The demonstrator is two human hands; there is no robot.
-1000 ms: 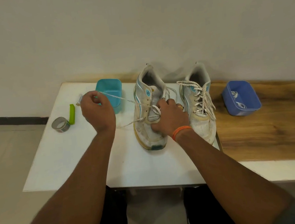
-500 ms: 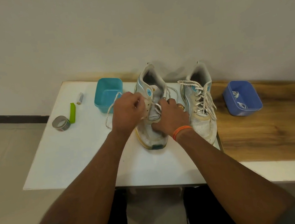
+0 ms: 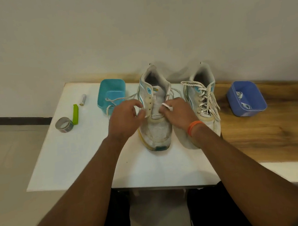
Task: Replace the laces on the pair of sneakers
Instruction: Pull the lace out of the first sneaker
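Observation:
Two worn white sneakers with teal accents stand side by side on the table, toes toward me. The left sneaker (image 3: 156, 128) has most eyelets bare, and its white lace (image 3: 120, 98) trails left toward the teal bin. My left hand (image 3: 126, 117) pinches the lace at the sneaker's left eyelet row. My right hand (image 3: 178, 112) holds a loop of the same lace at the right eyelet row. The right sneaker (image 3: 204, 104) is fully laced with a speckled white lace.
A teal bin (image 3: 111, 93) stands left of the shoes. A blue bin (image 3: 246, 98) with white laces inside sits on the wooden top at right. A tape roll (image 3: 64, 124), a green clip (image 3: 75, 114) and a small battery (image 3: 83, 99) lie on the white board (image 3: 71, 158).
My left hand came back from the far left to the left sneaker's eyelets, and the pulled-out lace went slack beside the teal bin. My right hand shifted to the right eyelet row.

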